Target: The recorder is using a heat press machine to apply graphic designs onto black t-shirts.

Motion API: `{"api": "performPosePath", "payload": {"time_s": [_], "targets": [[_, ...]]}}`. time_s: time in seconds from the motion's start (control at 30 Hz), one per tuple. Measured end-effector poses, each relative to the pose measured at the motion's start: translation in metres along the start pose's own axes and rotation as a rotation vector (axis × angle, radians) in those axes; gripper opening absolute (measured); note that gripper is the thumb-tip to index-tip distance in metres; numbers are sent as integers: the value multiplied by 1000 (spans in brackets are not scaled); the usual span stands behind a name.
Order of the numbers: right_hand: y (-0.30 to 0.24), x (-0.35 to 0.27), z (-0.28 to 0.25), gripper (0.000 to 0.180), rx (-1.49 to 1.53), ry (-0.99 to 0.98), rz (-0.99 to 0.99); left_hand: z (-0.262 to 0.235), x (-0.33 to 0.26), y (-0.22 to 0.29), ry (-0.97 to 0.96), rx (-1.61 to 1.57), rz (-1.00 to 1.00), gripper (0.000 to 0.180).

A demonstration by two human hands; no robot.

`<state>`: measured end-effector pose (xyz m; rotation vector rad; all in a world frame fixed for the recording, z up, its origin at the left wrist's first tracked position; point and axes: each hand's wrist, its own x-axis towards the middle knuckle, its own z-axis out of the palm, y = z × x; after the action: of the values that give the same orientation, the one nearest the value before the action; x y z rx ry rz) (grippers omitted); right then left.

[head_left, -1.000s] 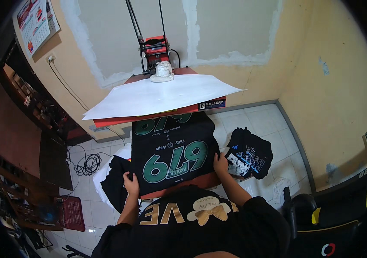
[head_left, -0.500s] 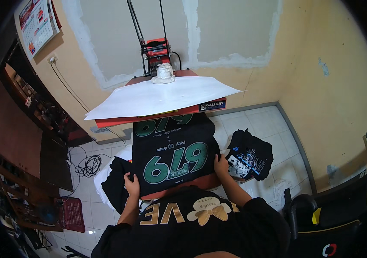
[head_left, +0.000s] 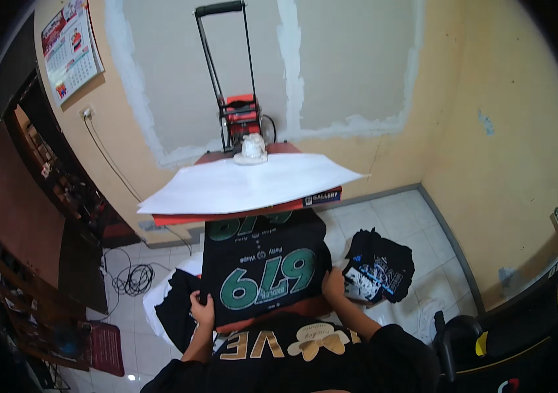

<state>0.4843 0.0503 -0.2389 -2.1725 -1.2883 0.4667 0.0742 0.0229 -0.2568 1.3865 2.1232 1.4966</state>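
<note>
- Black shirt cloth (head_left: 377, 357) on the wearer fills the near side of the red heat press (head_left: 190, 219), close to its lower board (head_left: 311, 306).
- Left hand (head_left: 203, 309): at the press's near left corner, beside the printed garment's edge, fingers curled and thumb raised; whether it grips cloth I cannot tell.
- Right hand (head_left: 334, 286): at the press's right side, against the garment's right edge, fingertips hidden; I cannot tell whether it pinches.
- Black garment (head_left: 266, 257) with green print: spread over the press's lower board, the board's edge showing along the near side, its far part running beneath the raised upper plate.
- Bunched black cloth (head_left: 177, 304) and white cloth (head_left: 152, 309) crowd the press's left side.
- Folded dark clothes (head_left: 383, 262) sit right of the press, floor tiles (head_left: 390, 209) showing beyond them; nearer are clear plastic (head_left: 424, 319) and a black chair (head_left: 495, 367).
- Coiled black cable (head_left: 133, 280) lies on the tiles, well left of the press.
- White sheet (head_left: 252, 187) drapes the press's upper plate, its corners overhanging both sides; a pale lump (head_left: 251, 150) sits behind it.
- Black handle bar (head_left: 220, 8) stands high above the press's rear.
- Patched wall (head_left: 357, 72) rises behind the press, a calendar (head_left: 72, 52) hanging to its left.
</note>
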Motion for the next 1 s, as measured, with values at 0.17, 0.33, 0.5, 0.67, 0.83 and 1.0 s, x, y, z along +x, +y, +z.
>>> {"api": "performPosePath", "payload": {"time_s": [0.17, 0.33, 0.5, 0.67, 0.83, 1.0], "targets": [[4, -4, 21, 21, -187, 126, -63, 3, 1, -6, -25, 18, -21, 34], [-6, -6, 15, 20, -253, 131, -118, 5, 6, -10, -66, -42, -42, 30], [-5, 3, 25, 19, -170, 150, -61, 14, 16, -8, -68, -41, -5, 29], [-15, 9, 21, 18, -124, 164, -125, 18, 23, -8, -96, -46, -3, 29], [-18, 24, 24, 19, -39, 145, -106, 28, 33, -5, -77, -95, -28, 28], [-20, 39, 27, 21, 42, 165, -162, 39, 48, -8, -57, -101, 0, 28]]}}
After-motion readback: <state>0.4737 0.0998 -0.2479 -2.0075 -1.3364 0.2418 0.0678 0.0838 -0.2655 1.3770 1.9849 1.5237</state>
